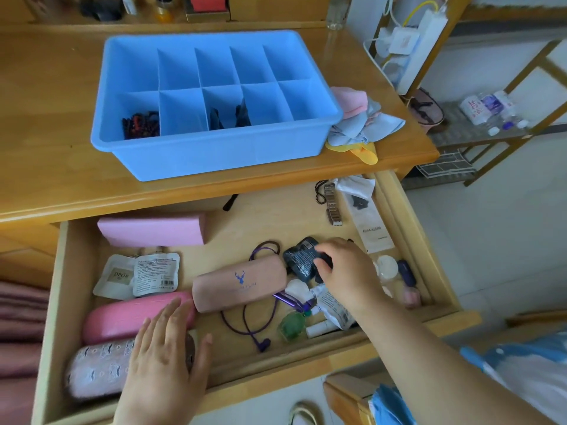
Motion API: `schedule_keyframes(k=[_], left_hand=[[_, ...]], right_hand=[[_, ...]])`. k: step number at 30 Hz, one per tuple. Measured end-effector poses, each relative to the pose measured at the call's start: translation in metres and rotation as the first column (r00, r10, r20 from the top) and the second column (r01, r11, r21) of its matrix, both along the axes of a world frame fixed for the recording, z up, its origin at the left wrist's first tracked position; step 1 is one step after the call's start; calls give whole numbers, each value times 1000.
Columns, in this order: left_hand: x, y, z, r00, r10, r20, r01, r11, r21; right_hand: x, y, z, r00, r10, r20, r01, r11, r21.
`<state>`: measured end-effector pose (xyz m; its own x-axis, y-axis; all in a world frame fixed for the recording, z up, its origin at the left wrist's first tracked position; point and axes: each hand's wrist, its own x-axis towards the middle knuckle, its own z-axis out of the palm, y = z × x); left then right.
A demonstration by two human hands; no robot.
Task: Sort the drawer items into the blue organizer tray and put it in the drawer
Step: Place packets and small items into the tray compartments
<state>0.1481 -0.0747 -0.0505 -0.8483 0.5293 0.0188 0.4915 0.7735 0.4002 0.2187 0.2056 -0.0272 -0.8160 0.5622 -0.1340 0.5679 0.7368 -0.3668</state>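
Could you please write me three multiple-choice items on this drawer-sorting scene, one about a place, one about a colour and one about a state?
1. Where does the blue organizer tray stand?
A. inside the drawer
B. on the desk top above the open drawer
C. on the floor

2. What colour is the cord lying in the drawer?
A. purple
B. yellow
C. white

3. What is the right hand doing?
A. resting flat on the desk
B. holding the tray's rim
C. closing its fingers on a small dark item among the clutter

Answers:
1 B: the tray sits on the wooden top, behind the drawer's opening.
2 A: the looped cord beside the deer-print case is purple.
3 C: its fingers curl round the small dark item next to a dark packet, while the left hand lies open over the patterned case.
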Motion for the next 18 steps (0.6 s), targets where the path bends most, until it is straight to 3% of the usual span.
schedule_keyframes(k=[2,4,6,13,16,18], left_hand=[[0,-1,0,1000,-4,6,4,1000,6],[0,-2,1,1000,-2,12,2,1000,15],[0,-2,2,1000,-3,14,3,1000,21],[0,-1,2,1000,-18,5,18,999,41],[-1,-2,6,998,-42,43,41,999,14],[-1,-3,11,994,-50,95,52,999,-13]], right_hand=[[-21,4,-6,992,29,119,-29,1000,-2],[-34,6,-15,942,39,334,-67,995,73],[-41,6,-23,905,37,424,-102,986,133],[-47,18,-13,917,64,394,-135,978,157],[-39,23,5,952,140,273,-185,971,150],[-29,26,22,983,123,137,-131,990,52]])
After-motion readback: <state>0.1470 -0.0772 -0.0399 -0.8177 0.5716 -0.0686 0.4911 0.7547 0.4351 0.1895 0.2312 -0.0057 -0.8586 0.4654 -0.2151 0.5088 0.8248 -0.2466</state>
